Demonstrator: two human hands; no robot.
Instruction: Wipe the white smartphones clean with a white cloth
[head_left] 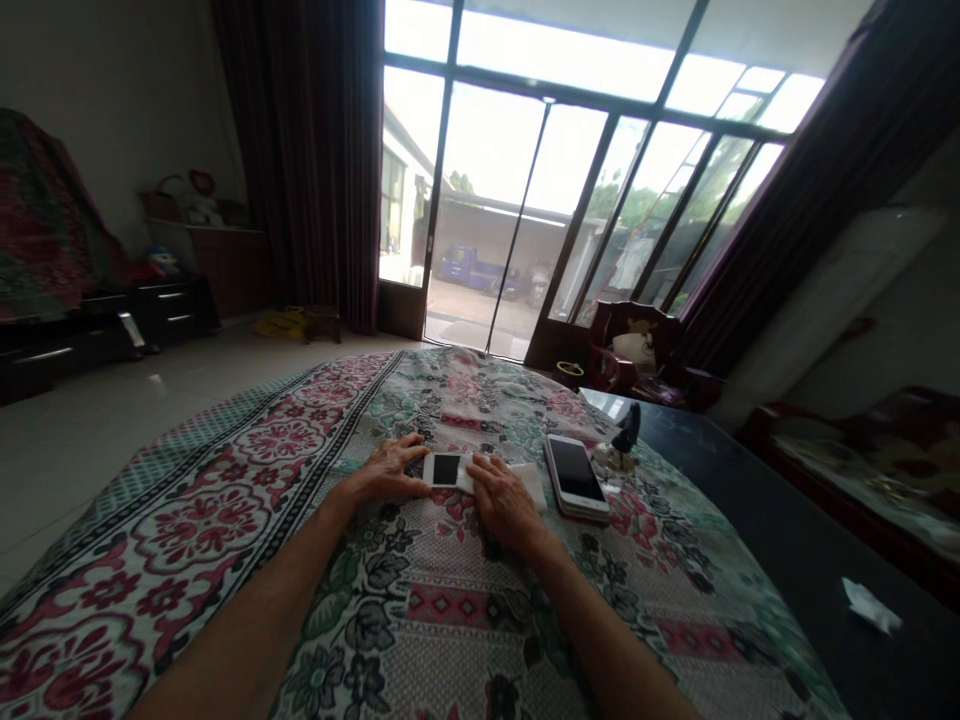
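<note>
A small white phone (446, 470) with a dark screen lies sideways on the patterned tablecloth (442, 560). My left hand (385, 469) grips its left end between thumb and fingers. My right hand (504, 502) presses a white tissue (530, 484) over the phone's right end, fingers together. Part of the tissue sticks out to the right, beyond the hand. Right of it, a larger white phone (576, 475) lies face up on what looks like another flat device.
A dark figurine (628, 428) on a clear base stands beyond the larger phone. A dark table (757, 500) at the right bears a crumpled tissue (871, 605). Farther back are a wooden chair (637, 350), curtains and glass doors.
</note>
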